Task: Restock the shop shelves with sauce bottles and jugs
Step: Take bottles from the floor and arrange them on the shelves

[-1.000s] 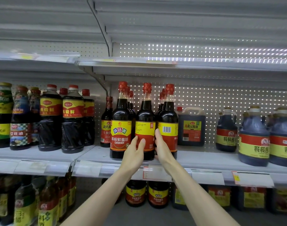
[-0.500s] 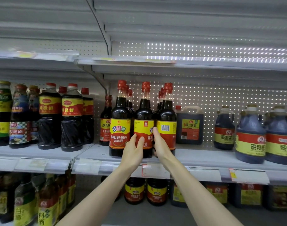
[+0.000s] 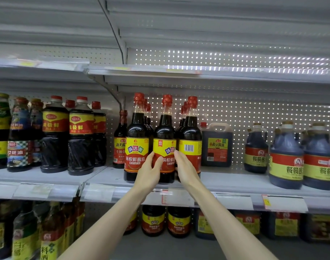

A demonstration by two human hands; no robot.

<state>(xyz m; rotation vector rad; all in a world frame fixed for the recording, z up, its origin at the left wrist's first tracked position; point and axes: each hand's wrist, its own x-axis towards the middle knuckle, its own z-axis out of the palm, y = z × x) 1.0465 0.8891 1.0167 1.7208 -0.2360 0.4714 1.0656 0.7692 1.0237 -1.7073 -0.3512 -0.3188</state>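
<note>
The tall dark red-capped sauce bottle (image 3: 164,132) stood straight up, cap on top, between the left hand (image 3: 150,171), holding it, and the right hand (image 3: 185,168), pressed flat against it.

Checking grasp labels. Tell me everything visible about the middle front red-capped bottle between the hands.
The middle bottle is tall, with a red cap, a clear neck (glass or plastic, unclear), dark liquid and a yellow-and-red label. It stands upright at the shelf front, close between two matching bottles. The left hand holds its left side, thumb across the label; the right hand lies with straight fingers against its right side.
</note>
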